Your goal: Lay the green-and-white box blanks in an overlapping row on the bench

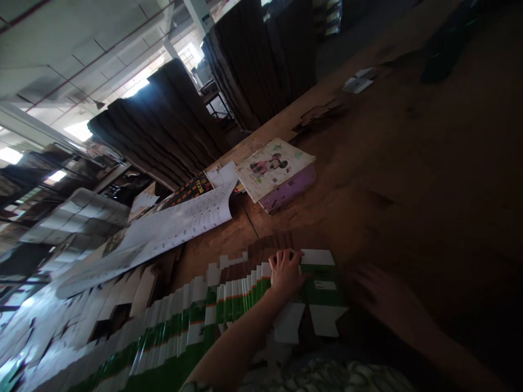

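Note:
My left hand [285, 273] rests at the right end of a long overlapping row of flat green and white cartons [231, 299]. Its fingers curl over the upper edge, with the thumb against the end flat carton [326, 286], which has white flaps and a small white label. To the right of that carton is my right hand [378, 294], dim and smeared by motion. A narrow gap seems to separate it from the carton, and I cannot make out anything in it.
Beyond the row, a book-like box with a cartoon mouse cover [273, 169] sits on the brown tabletop [347, 201]. A large printed sheet [180, 228] lies to its left. Tall dark stacks [163, 120] stand behind the table. A small white piece [359, 80] lies at the far right.

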Available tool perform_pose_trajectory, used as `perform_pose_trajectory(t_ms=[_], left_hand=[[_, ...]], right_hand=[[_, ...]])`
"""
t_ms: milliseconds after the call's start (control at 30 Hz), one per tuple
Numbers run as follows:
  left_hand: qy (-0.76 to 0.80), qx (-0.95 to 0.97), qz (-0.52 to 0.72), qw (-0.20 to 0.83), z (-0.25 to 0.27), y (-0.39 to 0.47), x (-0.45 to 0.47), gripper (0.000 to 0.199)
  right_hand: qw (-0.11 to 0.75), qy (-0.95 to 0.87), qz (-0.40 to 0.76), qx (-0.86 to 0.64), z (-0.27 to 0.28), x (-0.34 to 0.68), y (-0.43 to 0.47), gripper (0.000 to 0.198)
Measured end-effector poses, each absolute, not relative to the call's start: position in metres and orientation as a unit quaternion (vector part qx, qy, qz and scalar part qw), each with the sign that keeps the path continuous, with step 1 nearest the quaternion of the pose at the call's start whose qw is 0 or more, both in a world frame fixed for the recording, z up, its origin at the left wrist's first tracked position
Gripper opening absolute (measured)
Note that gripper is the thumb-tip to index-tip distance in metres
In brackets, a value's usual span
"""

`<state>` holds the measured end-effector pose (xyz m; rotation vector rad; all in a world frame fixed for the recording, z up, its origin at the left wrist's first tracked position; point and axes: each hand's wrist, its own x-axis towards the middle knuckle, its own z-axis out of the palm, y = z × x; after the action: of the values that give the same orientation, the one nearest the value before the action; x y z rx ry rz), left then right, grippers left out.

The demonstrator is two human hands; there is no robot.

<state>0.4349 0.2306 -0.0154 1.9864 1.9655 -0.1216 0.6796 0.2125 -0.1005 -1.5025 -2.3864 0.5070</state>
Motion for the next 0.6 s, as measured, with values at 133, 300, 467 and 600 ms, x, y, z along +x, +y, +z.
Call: perform_pose_trajectory(t_ms=[133,300,467,600], left_hand=[[0.696,0.691,-0.033,0.192,-0.014,0.234,0.433,0.051],[0.730,0.630,0.035,0.262,0.004,0.245,0.429,0.047],[0.731,0.641,0.103,0.211,0.016,0.248,0.425,0.034],[0.698,0.608,0.234,0.297,0.001,0.251,0.423,0.021]], right_hand=[[0.093,-0.779,0.154,-0.601,-0.080,0.724,0.225,0.061],[0.174,-0.708,0.473,-0.495,0.001,0.671,0.239,0.045],[0.202,-0.666,0.575,-0.430,0.033,0.626,0.236,0.031],[0.202,-0.688,0.557,-0.419,0.027,0.629,0.239,0.033]])
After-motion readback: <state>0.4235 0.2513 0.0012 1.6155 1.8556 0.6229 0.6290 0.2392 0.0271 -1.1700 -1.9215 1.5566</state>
